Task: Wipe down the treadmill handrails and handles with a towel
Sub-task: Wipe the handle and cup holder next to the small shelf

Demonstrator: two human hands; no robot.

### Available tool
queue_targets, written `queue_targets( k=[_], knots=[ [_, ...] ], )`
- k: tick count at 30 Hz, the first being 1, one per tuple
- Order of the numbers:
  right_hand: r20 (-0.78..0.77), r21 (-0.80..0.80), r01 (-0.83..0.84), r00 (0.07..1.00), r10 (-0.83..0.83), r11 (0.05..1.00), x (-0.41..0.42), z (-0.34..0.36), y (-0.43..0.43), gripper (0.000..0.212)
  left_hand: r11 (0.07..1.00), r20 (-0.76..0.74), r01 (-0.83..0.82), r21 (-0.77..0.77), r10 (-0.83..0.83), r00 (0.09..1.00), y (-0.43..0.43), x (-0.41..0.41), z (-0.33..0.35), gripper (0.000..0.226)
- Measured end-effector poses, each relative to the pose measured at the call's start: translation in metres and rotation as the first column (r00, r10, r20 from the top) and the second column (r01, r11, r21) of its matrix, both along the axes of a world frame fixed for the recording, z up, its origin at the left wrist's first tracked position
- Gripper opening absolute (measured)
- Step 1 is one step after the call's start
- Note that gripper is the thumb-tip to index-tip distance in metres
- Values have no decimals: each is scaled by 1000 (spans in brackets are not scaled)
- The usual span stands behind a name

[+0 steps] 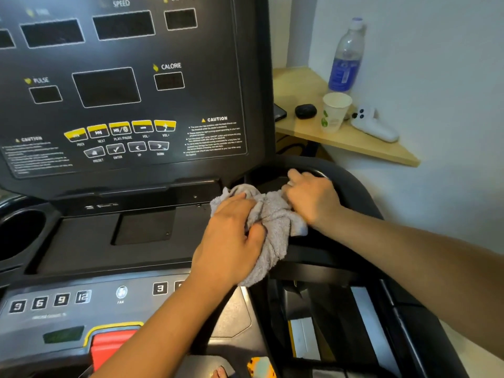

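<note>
Both hands are gathering a grey towel (268,227) at the right end of the treadmill console (117,85), where the black handrail (351,184) curves away. The left hand (231,236) is pressing down with its grip clenched around a bunched fold, the rest hanging below the palm. The right hand (311,197) is grasping the towel's upper end against the rail. On the wooden bench (300,85) (against the wall) are standing a water bottle (346,58) and a paper cup (334,111).
</note>
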State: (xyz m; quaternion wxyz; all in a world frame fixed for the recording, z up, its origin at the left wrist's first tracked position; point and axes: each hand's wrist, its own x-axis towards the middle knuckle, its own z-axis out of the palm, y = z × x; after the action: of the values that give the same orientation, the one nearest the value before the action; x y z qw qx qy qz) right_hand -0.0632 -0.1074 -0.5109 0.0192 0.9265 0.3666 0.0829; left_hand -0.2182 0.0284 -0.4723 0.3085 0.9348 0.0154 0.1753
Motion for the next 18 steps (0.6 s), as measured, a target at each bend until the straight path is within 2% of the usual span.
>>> queue_targets(
  k=[1, 2, 4, 6, 8, 9, 10, 12, 13, 14, 16, 18],
  knots=[
    [149, -95, -48, 987, 62, 994, 0, 8, -4, 13, 1000, 7, 8, -2, -8, 1000, 0, -1, 1, 13],
    [231, -159, -40, 970, 76, 986, 0, 16, -9, 18, 1000, 12, 14, -3, -14, 1000, 0, -2, 1, 16],
    [111, -195, 51, 993, -30, 979, 2, 32, -15, 16, 1000, 12, 11, -4, -11, 1000, 1, -3, 1, 16],
    [-43, -228, 223, 970, -238, 948, 3, 52, -21, 17, 1000, 9, 1, -2, -1, 1000, 2, -4, 0, 15],
    [-88, -257, 240, 959, -270, 936, 0, 65, -29, 24, 1000, 11, -8, -3, 9, 1000, 2, -4, 1, 16],
    [-176, -258, 201, 952, -250, 945, -3, 66, -32, 30, 1000, 10, -8, -3, 8, 1000, 2, -4, 1, 17],
    [-336, -233, 155, 914, -229, 960, -8, 66, -31, 34, 1000, 8, -8, -3, 9, 1000, 2, -3, 1, 16],
    [-704, -100, 139, 690, -168, 985, -18, 60, -24, 35, 1000, 0, -20, -9, 20, 1000, 2, -2, 1, 15],
    [-792, -15, 176, 598, -119, 984, -19, 54, -19, 35, 1000, -2, -27, -13, 27, 1000, 2, -2, 1, 13],
    [-823, 63, 229, 562, -79, 971, -18, 49, -14, 35, 999, -1, -30, -12, 30, 1000, 2, -1, 1, 11],
    [-807, 226, 339, 590, -19, 913, -15, 33, -8, 26, 1000, 5, -27, 4, 27, 1000, 1, -2, 2, 10],
    [-759, 399, 488, 651, -19, 776, -13, 16, -4, 14, 999, 11, -30, 10, 30, 999, 0, -2, 2, 10]
  ],
)
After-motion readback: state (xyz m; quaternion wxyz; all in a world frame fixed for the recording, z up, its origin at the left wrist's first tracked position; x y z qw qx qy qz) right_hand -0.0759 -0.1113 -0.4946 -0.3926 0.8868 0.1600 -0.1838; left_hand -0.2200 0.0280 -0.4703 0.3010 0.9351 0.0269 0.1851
